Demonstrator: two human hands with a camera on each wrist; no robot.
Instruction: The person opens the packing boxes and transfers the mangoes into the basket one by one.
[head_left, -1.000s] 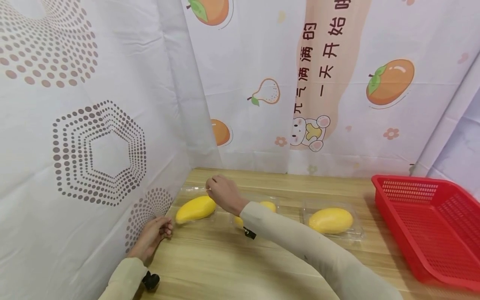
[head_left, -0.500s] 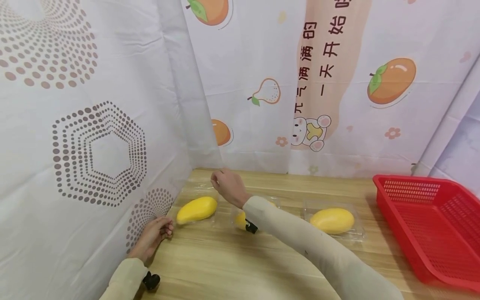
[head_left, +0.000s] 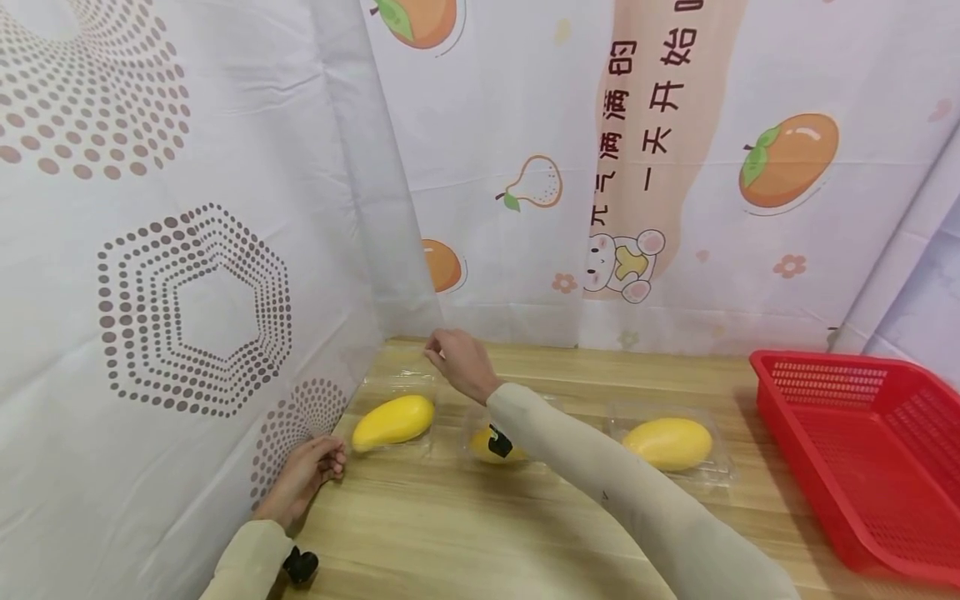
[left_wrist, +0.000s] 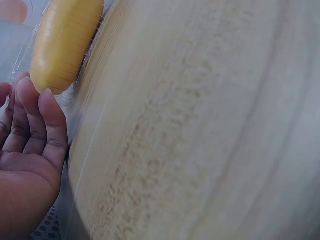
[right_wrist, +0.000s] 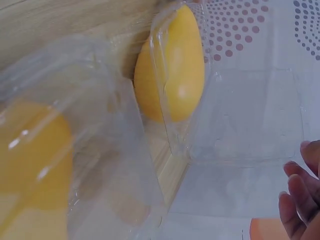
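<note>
A yellow mango (head_left: 393, 422) lies in the leftmost clear plastic box, whose lid (right_wrist: 247, 117) stands raised at the back. My right hand (head_left: 462, 360) hovers behind and to the right of this box. In the right wrist view its thumb and fingers are loosely bent beside the lid's corner, with nothing between them. At the mango's near left end is my left hand (head_left: 306, 471), resting low by the curtain. Its relaxed fingers (left_wrist: 52, 112) come right up to the box's edge in the left wrist view and hold nothing.
A second boxed mango (head_left: 491, 446) is partly hidden under my right forearm. Farther right, another mango (head_left: 667, 443) lies in its clear box. A red plastic basket (head_left: 802, 467) stands at the right. Printed curtains (head_left: 495, 275) border the wooden table (head_left: 450, 533) at the back and left.
My right hand has moved back and a little right, away from the leftmost box, uncovering more of its mango. My left hand has stayed put.
</note>
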